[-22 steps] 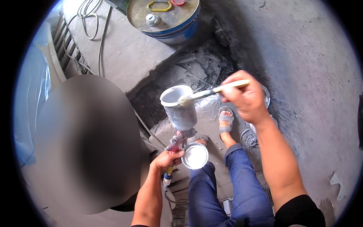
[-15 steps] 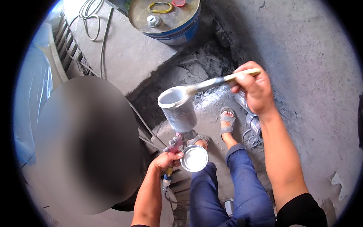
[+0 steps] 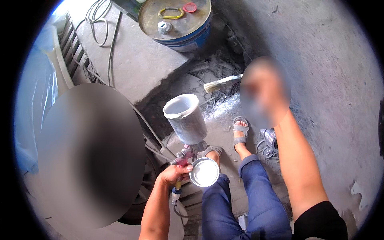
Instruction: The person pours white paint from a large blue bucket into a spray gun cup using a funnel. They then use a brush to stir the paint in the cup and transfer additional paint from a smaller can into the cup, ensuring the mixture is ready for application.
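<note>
My left hand (image 3: 174, 175) is closed around a spray gun (image 3: 185, 155) with red on its body. Its grey paint cup (image 3: 187, 126) sits on top, uncovered and slightly tilted. The same hand keeps a round lid (image 3: 204, 172), white inside, between thumb and fingers beside the gun. Higher up and to the right, a blurred patch covers my right hand (image 3: 265, 94), hiding its fingers. From it a paintbrush (image 3: 218, 85) points left, its pale bristles above and right of the cup, apart from the rim.
A blue drum (image 3: 182, 42) with a yellow handle stands at the back. A hose (image 3: 110, 60) lies over the concrete slab (image 3: 136, 64). Metal cans (image 3: 270, 138) stand near my sandalled foot (image 3: 240, 130). Plastic sheeting (image 3: 34, 104) hangs at left; a large blurred patch covers the area beside it.
The paintbrush has come away from the cup's rim, and its bristles now hang up and to the right of it. My left hand still grips the spray gun and lid.
</note>
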{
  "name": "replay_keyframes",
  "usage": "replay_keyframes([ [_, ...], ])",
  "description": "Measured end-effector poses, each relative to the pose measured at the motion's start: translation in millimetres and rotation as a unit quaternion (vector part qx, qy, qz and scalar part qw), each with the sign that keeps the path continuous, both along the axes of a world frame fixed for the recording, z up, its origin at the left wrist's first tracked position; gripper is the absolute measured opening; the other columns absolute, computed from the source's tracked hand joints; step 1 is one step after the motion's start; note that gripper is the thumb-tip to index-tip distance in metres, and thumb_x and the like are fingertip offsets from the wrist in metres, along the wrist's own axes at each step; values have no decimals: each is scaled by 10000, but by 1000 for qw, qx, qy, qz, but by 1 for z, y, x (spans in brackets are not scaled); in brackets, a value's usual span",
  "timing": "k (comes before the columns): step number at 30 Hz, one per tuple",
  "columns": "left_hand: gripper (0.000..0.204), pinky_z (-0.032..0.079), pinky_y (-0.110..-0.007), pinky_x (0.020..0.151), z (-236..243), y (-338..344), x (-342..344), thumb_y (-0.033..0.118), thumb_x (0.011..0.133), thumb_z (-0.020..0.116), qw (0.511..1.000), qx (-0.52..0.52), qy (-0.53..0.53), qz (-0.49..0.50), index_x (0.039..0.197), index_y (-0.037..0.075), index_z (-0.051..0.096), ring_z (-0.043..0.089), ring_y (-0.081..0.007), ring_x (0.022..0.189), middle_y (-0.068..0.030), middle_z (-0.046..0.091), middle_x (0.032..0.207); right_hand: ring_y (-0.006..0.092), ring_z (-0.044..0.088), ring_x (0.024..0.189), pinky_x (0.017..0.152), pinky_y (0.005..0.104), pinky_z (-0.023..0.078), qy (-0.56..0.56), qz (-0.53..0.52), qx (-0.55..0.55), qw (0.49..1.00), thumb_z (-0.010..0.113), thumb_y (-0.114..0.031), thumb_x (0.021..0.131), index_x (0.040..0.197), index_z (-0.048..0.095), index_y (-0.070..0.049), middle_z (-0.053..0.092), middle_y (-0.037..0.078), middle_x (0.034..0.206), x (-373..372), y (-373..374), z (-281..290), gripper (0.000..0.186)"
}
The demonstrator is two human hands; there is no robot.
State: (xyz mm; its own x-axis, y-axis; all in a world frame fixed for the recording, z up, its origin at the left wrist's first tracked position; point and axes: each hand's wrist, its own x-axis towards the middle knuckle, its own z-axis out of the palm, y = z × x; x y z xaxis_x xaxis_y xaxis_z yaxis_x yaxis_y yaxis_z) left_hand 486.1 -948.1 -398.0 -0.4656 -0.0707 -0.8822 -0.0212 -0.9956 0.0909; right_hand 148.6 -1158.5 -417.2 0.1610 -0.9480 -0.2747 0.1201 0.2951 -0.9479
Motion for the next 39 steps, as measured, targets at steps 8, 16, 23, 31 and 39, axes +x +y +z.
replay_keyframes([
  [8,244,244,-231,458,-7,4,1,279,889,685,999,-8,19,25,804,102,539,365,-76,513,45,396,588,120,529,733,653,270,454,19,47,-73,996,518,-208,923,828,575,-88,549,11,803,-10,4,2,164],
  [16,196,284,-255,464,-20,7,-7,227,906,649,998,-50,-36,28,795,92,560,393,-80,499,45,425,587,115,562,766,685,287,482,77,104,-117,985,618,-131,856,887,612,-68,608,4,869,-27,-22,10,70],
  [23,358,474,-404,694,-49,8,1,359,854,660,904,-258,-252,-229,837,2,643,610,-280,674,-163,616,687,264,651,752,687,343,524,298,310,-265,863,687,-153,736,866,636,-30,656,122,820,12,-38,145,186],
  [31,386,475,-430,660,-44,-22,-10,383,841,670,870,-310,-252,-289,809,-2,651,631,-362,703,-226,636,746,245,580,677,612,356,467,343,601,-294,660,641,-92,672,853,601,-78,591,76,785,83,-48,172,185],
  [39,341,517,-461,774,-43,-32,-8,340,799,658,861,-311,-224,-335,815,1,695,643,-411,866,-252,662,855,291,624,707,626,368,499,351,524,-260,731,656,-157,708,860,605,-46,629,124,761,102,-89,144,195],
])
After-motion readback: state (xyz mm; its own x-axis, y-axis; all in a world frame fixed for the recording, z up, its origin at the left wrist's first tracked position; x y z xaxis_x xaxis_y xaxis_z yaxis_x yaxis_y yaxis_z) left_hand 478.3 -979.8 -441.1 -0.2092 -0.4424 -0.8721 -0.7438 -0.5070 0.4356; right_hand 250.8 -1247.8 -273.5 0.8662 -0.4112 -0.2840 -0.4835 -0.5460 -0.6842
